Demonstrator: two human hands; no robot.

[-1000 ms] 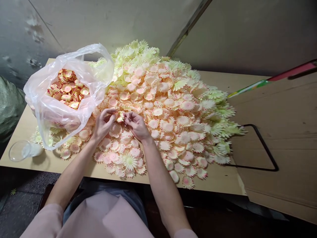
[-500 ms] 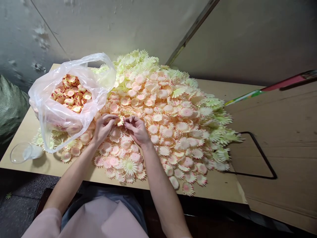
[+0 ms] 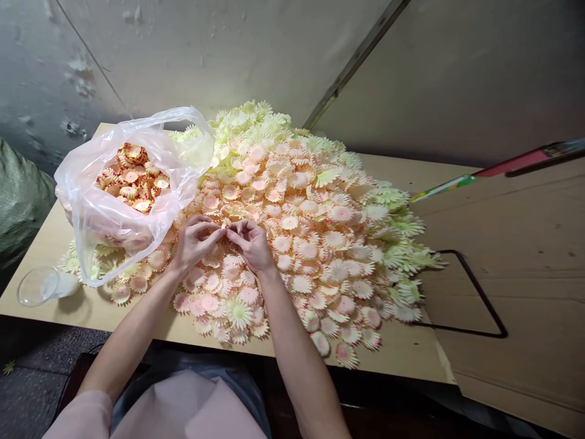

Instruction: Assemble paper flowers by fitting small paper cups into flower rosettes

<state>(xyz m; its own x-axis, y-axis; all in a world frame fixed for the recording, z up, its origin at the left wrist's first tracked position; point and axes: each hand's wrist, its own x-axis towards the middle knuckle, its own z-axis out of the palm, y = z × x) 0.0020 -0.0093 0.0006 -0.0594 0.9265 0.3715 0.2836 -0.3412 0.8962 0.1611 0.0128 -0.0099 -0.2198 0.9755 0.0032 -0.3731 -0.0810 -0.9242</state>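
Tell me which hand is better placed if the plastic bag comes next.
Probably the left hand: it is nearer the plastic bag; the right hand is farther off, over the flower pile.

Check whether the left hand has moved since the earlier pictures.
Yes, slightly: judged against the large pale flower below, the thumb of the left hand has shifted right, toward the right hand.

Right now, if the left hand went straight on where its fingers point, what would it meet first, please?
The bare left hand would probably meet the bare right hand, directly opposite; a small pale-yellow petalled piece, mostly hidden, seems pinched between them, and depth there is unclear.
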